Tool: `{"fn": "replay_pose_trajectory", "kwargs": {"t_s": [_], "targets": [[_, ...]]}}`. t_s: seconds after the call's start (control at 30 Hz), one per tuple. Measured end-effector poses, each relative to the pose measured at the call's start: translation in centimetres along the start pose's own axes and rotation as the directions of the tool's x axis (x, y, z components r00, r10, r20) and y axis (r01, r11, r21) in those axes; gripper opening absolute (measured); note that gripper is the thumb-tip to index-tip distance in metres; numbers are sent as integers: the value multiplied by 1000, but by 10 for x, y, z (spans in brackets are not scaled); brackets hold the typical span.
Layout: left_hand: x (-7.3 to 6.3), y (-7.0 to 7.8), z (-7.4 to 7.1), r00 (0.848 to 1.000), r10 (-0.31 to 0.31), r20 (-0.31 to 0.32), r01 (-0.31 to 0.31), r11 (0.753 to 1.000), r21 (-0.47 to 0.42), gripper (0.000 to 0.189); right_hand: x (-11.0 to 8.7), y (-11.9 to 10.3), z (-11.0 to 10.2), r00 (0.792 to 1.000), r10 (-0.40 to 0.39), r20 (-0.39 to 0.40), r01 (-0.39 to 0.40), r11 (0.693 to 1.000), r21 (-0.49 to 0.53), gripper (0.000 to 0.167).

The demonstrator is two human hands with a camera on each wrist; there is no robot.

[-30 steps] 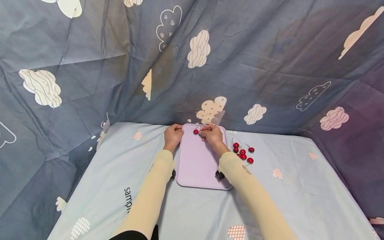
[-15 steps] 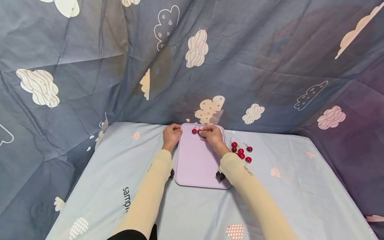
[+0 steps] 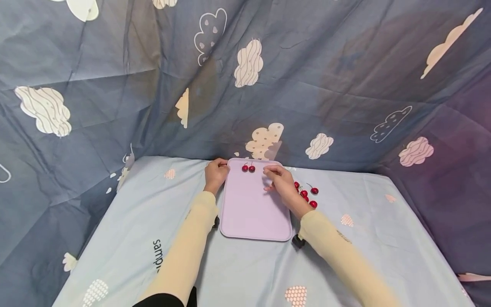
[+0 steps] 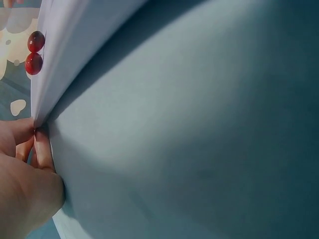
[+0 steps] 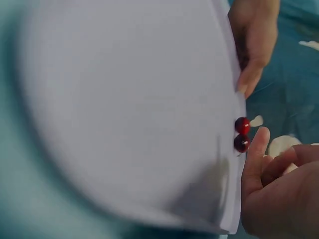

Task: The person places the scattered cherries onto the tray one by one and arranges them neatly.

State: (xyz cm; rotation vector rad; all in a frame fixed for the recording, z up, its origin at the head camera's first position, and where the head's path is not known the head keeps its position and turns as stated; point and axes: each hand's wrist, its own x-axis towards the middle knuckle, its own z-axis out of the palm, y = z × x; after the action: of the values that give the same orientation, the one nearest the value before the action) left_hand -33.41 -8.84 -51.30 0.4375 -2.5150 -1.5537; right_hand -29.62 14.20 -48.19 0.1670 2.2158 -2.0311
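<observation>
Two red cherries with stems, one cherry (image 3: 245,168) and another cherry (image 3: 252,169), lie side by side near the far edge of a pale purple tray (image 3: 255,213). My left hand (image 3: 215,175) pinches the tray's far left corner between thumb and fingers, as the left wrist view shows. Over the tray's right side is my right hand (image 3: 283,181), its fingers loosely bent and holding nothing. In the right wrist view the cherry pair (image 5: 242,125) is just beyond the right hand's fingertips.
Several more cherries (image 3: 304,193) lie on the light blue cloth (image 3: 249,273) right of the tray, partly hidden by my right hand and wrist. A dark cloud-print curtain (image 3: 215,106) rises right behind the tray.
My right hand has let go of the second cherry, leaving it beside the first, and drawn back to the right. The left hand stays at the tray's corner.
</observation>
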Motion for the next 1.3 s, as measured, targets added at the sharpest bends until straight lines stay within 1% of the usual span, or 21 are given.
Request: {"fn": "replay_pose_trajectory", "kwargs": {"t_s": [0.2, 0.33, 0.4, 0.5, 0.6, 0.7, 0.8, 0.9, 1.0, 1.13, 1.3], "targets": [[1, -2, 1, 1000, 14, -7, -14, 1000, 2, 21, -28, -2, -23, 997, 19, 78, -19, 1000, 0, 44], [1, -1, 0, 1000, 10, 0, -10, 1000, 4, 22, -41, 3, -38, 994, 48, 98, -47, 999, -14, 49], [0, -1, -1, 1000, 9, -2, -9, 1000, 7, 22, -47, 5, -46, 993, 60, 104, -60, 998, -4, 51], [-1, 0, -2, 1000, 16, -9, -16, 1000, 6, 22, -55, 5, -59, 989, 67, 129, -75, 996, 57, 54], [-1, 0, -1, 1000, 26, -16, -26, 1000, 11, 22, -63, 5, -73, 986, 58, 156, -80, 987, 140, 57], [0, 0, -1, 999, 26, -19, -25, 1000, 10, 21, -72, 3, -87, 986, 52, 156, -84, 975, 204, 64], [0, -1, -1, 999, 27, -21, -27, 1000, 12, 21, -79, 2, -100, 993, 67, 99, -90, 964, 250, 64], [-1, -1, -1, 999, 28, -22, -28, 1000, 13, 21, -83, 3, -111, 995, 95, 24, -98, 956, 278, 55], [-1, -1, -1, 1000, 19, -18, -19, 1000, 12, 21, -84, 8, -120, 991, 122, -52, -102, 952, 287, 46], [-1, 0, -1, 1000, 5, -4, -5, 1000, 15, 22, -81, 15, -131, 978, 146, -151, -99, 956, 278, 40], [-3, 2, 0, 1000, 6, 1, -6, 1000, 10, 22, -71, 25, -141, 947, 189, -260, -115, 955, 275, 44]]}}
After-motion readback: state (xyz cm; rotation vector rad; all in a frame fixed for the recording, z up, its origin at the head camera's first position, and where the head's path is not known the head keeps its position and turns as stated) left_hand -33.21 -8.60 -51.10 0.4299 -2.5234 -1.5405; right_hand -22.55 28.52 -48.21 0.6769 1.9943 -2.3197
